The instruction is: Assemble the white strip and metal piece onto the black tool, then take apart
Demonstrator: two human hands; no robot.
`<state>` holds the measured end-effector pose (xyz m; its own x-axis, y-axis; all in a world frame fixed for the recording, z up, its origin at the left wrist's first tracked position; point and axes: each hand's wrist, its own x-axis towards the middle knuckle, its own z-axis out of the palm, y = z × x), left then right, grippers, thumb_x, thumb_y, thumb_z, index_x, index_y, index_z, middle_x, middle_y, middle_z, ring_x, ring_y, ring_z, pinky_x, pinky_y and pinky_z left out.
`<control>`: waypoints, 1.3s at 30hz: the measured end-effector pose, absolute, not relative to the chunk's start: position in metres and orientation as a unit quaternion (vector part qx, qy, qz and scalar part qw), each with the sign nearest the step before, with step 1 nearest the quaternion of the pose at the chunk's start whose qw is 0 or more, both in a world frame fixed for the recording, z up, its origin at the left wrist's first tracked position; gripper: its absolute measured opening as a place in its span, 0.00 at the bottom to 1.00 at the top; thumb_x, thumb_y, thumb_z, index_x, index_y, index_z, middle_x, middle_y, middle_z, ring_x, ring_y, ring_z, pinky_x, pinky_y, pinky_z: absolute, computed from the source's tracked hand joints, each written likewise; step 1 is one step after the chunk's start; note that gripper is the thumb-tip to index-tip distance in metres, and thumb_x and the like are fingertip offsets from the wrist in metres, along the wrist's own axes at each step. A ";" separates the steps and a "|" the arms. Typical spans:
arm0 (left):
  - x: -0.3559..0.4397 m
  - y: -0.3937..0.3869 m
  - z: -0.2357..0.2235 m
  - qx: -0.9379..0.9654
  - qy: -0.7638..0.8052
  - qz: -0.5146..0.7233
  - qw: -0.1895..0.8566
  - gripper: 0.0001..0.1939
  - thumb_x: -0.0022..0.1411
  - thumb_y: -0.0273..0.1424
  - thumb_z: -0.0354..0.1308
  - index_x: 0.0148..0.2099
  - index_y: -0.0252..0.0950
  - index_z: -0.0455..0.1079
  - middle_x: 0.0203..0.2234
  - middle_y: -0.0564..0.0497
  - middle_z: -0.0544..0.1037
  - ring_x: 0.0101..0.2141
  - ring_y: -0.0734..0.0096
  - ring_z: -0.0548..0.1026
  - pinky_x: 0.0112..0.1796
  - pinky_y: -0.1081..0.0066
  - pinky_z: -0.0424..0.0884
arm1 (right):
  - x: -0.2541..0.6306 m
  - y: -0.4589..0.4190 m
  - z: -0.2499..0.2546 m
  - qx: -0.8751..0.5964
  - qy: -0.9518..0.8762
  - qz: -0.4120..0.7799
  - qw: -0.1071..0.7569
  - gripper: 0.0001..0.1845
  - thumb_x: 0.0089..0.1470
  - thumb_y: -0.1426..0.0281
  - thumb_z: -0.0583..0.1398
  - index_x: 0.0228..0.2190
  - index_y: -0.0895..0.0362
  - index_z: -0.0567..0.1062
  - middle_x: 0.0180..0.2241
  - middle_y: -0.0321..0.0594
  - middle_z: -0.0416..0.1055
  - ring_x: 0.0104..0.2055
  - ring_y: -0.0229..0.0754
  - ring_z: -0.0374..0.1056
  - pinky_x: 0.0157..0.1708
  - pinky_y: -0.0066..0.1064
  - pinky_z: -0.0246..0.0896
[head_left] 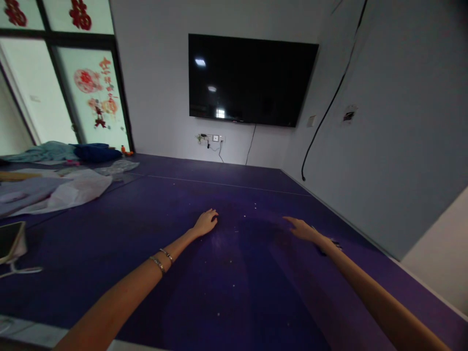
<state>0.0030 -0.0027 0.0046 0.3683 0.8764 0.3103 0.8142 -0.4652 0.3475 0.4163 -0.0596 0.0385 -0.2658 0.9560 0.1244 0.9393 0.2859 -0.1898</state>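
Far L.: dark-screened device (10, 241) on a wht. stand (21, 248); beyond it, a white sheet (87, 190), then clear plastic (119, 167), w/ teal cloth (38, 152) & dark blue cloth (97, 152) bunched nr. a decal-covered glass door (86, 83). From there the purple surface (270, 273) spreads across to the R. wall, its pale near edge (40, 334) showing at bottom L. L. of ctr., left hand (205, 223), palm down, 2 bracelets (161, 262) above the wrist, fingers half curled & apparently empty; can't tell if it touches. Btwn. hands, open room, w/ white specks (244, 216) scattered; behind, a wall-mounted TV (252, 80) over a socket panel (215, 138). R. of ctr., right hand (298, 228), fingers loosely out, index pointing L., apparently empty. Just beside its wrist, a dark item (336, 243) lies partly hidden, ID unclear. Far R., black cable (329, 100) hangs along the blue-gray wall (395, 122), whose base edges the surface, well apart from that hand.
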 end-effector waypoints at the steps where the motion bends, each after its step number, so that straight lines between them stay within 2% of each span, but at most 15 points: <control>1: -0.005 -0.003 0.005 0.818 0.524 0.228 0.070 0.17 0.59 0.29 0.46 0.49 0.34 0.67 0.54 0.44 0.65 0.58 0.62 0.56 0.56 0.60 0.52 | 0.406 -0.059 0.034 -0.593 -0.798 0.038 0.105 0.33 0.44 0.79 0.50 0.54 0.62 0.62 0.54 0.48 0.63 0.55 0.43 0.60 0.55 0.34 0.51; 5: -0.034 -0.005 0.004 0.795 0.560 0.225 0.064 0.17 0.60 0.29 0.45 0.49 0.34 0.67 0.55 0.44 0.64 0.58 0.63 0.56 0.56 0.59 0.52 | 0.368 -0.064 0.018 -0.613 -0.784 0.023 0.094 0.29 0.50 0.74 0.50 0.55 0.58 0.61 0.56 0.47 0.59 0.57 0.47 0.55 0.54 0.41 0.50; 8: -0.049 -0.006 0.001 0.785 0.575 0.226 0.043 0.18 0.60 0.29 0.44 0.49 0.33 0.67 0.55 0.43 0.65 0.57 0.63 0.58 0.56 0.62 0.54 | 0.347 -0.070 0.007 -0.633 -0.770 0.006 0.079 0.26 0.55 0.67 0.48 0.55 0.56 0.61 0.59 0.46 0.55 0.60 0.53 0.49 0.53 0.48 0.49; 10: -0.055 -0.006 -0.001 0.780 0.581 0.229 0.035 0.18 0.60 0.29 0.44 0.50 0.32 0.66 0.54 0.43 0.66 0.57 0.64 0.59 0.56 0.64 0.55 | 0.337 -0.072 0.000 -0.640 -0.764 0.000 0.081 0.25 0.57 0.66 0.46 0.56 0.55 0.61 0.59 0.45 0.53 0.61 0.55 0.46 0.53 0.50 0.47; 15: -0.056 -0.004 -0.003 0.774 0.586 0.238 0.029 0.19 0.61 0.30 0.41 0.52 0.32 0.65 0.51 0.44 0.69 0.54 0.66 0.63 0.54 0.66 0.57 | 0.329 -0.072 -0.018 -0.662 -0.742 0.005 0.104 0.25 0.59 0.68 0.43 0.56 0.57 0.60 0.60 0.45 0.53 0.62 0.52 0.45 0.55 0.48 0.44; 19: -0.055 -0.005 -0.004 0.772 0.591 0.235 0.024 0.20 0.62 0.31 0.41 0.53 0.31 0.64 0.52 0.43 0.68 0.55 0.66 0.62 0.55 0.67 0.56 | 0.328 -0.075 -0.025 -0.662 -0.741 -0.022 0.111 0.24 0.59 0.68 0.42 0.55 0.56 0.62 0.59 0.43 0.54 0.61 0.50 0.46 0.56 0.47 0.42; 27: -0.051 -0.014 -0.006 0.784 0.597 0.173 0.007 0.22 0.63 0.35 0.41 0.56 0.32 0.61 0.57 0.40 0.61 0.58 0.58 0.55 0.55 0.55 0.52 | 0.324 -0.081 -0.020 -0.661 -0.738 -0.031 0.132 0.25 0.57 0.69 0.43 0.54 0.58 0.63 0.58 0.43 0.56 0.61 0.50 0.47 0.56 0.47 0.43; 39: -0.054 -0.015 -0.006 0.791 0.592 0.152 -0.003 0.23 0.63 0.35 0.39 0.56 0.33 0.61 0.58 0.41 0.59 0.59 0.58 0.54 0.55 0.55 0.51 | 0.324 -0.085 -0.015 -0.656 -0.740 -0.015 0.145 0.25 0.57 0.68 0.44 0.54 0.57 0.64 0.58 0.42 0.56 0.61 0.50 0.48 0.56 0.46 0.43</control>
